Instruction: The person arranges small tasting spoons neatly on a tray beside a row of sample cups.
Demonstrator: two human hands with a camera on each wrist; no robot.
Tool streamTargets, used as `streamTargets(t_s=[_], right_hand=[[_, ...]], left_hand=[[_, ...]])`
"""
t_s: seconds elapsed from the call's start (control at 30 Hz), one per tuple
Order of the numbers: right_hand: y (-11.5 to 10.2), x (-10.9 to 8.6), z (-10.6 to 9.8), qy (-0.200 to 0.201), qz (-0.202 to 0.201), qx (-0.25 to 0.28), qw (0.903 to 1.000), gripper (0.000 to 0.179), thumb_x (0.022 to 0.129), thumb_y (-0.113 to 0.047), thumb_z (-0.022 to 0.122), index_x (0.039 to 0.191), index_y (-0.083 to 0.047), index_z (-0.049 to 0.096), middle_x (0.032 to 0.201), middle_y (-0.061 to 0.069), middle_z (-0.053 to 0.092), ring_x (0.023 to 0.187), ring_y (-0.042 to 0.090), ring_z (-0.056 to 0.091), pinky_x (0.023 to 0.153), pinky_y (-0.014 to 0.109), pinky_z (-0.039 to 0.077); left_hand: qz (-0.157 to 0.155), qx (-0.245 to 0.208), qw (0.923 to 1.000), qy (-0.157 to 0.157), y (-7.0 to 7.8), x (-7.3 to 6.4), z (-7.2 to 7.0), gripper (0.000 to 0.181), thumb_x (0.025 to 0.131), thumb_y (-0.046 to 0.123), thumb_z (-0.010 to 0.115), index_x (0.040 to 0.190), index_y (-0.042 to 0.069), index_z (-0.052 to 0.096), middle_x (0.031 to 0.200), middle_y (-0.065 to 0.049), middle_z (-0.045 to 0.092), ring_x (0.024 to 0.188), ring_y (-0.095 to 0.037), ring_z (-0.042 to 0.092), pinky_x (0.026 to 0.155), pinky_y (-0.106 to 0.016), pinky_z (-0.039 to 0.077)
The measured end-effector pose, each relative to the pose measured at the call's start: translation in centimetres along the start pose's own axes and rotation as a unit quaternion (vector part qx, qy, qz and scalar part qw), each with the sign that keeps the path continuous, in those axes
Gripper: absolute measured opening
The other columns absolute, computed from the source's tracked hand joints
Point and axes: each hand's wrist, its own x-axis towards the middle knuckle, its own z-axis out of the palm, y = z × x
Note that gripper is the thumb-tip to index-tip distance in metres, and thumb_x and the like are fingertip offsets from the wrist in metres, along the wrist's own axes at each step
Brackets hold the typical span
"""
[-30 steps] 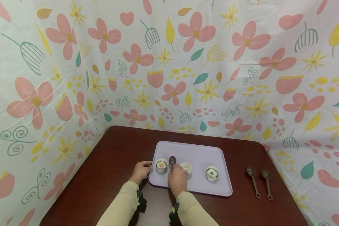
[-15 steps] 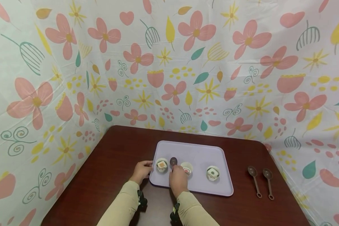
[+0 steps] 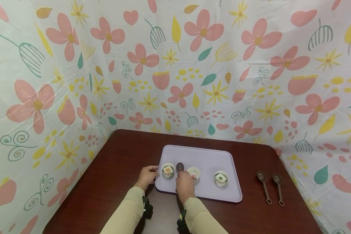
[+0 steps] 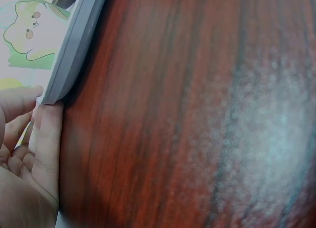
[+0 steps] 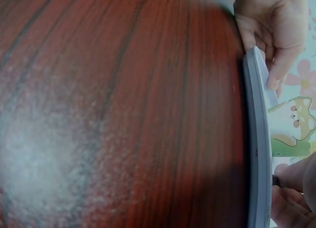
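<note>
On the lilac tray [image 3: 206,156] stand three small white cups with printed animal faces. The left cup [image 3: 168,174] contains a white block with an orange square. Pink shows on the block in the middle cup [image 3: 195,171], and a green dot on the one in the right cup [image 3: 221,183]. My left hand [image 3: 147,177] pinches the tray's left rim, thumb above and fingers below, as the left wrist view shows. My right hand [image 3: 185,185] grips the handle of a brown measuring spoon [image 3: 179,167]. Its bowl lies between the left and middle cups, and the hand hides most of the handle.
Two more brown measuring spoons, a nearer-to-tray spoon [image 3: 262,177] and an outer spoon [image 3: 278,179], lie right of the tray on the dark wooden table [image 3: 131,146]. Flower-printed cloth [image 3: 181,107] hangs behind and along the sides.
</note>
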Motion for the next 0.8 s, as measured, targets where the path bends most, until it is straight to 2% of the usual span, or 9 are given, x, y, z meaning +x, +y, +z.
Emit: streamTargets(t_s=[0.33, 0.57, 0.7, 0.8], right_hand=[[0.1, -0.2, -0.7, -0.003, -0.006, -0.001, 1.0, 0.01, 0.084, -0.007, 0.079, 0.087, -0.003, 0.071, 0.082, 0.008, 0.063, 0.076, 0.024, 0.066, 0.067, 0.039, 0.057], [0.3, -0.2, -1.1, -0.011, -0.005, 0.005, 0.9999, 0.013, 0.086, -0.013, 0.079, 0.085, -0.005, 0.07, 0.08, 0.005, 0.061, 0.074, 0.02, 0.063, 0.065, 0.037, 0.055], [0.6, 0.3, -2.2, 0.008, -0.012, 0.029, 0.9995, 0.01, 0.086, -0.014, 0.079, 0.082, -0.008, 0.072, 0.078, 0.004, 0.065, 0.075, 0.02, 0.064, 0.067, 0.037, 0.055], [1.0, 0.9, -3.8, 0.021, -0.011, 0.062, 0.9978, 0.006, 0.086, -0.014, 0.078, 0.085, -0.008, 0.075, 0.078, 0.003, 0.068, 0.075, 0.02, 0.065, 0.067, 0.037, 0.055]], left_hand=[[-0.001, -0.001, 1.0, -0.004, 0.1, -0.2, 0.3, 0.036, 0.091, 0.0, 0.069, 0.127, 0.001, 0.069, 0.108, -0.013, 0.066, 0.097, -0.025, 0.067, 0.075, -0.044, 0.061], [-0.003, 0.002, 1.0, -0.005, 0.1, 0.0, 0.4, 0.037, 0.091, 0.002, 0.069, 0.128, 0.002, 0.068, 0.109, -0.013, 0.066, 0.099, -0.027, 0.067, 0.077, -0.045, 0.061], [-0.005, 0.0, 1.0, -0.006, 0.1, -0.1, 0.3, 0.038, 0.091, 0.002, 0.069, 0.129, 0.001, 0.068, 0.11, -0.014, 0.066, 0.099, -0.027, 0.067, 0.076, -0.044, 0.061], [-0.009, 0.0, 1.0, -0.003, 0.2, -0.2, 0.1, 0.038, 0.091, 0.002, 0.069, 0.129, 0.001, 0.067, 0.111, -0.014, 0.066, 0.099, -0.027, 0.067, 0.076, -0.043, 0.061]])
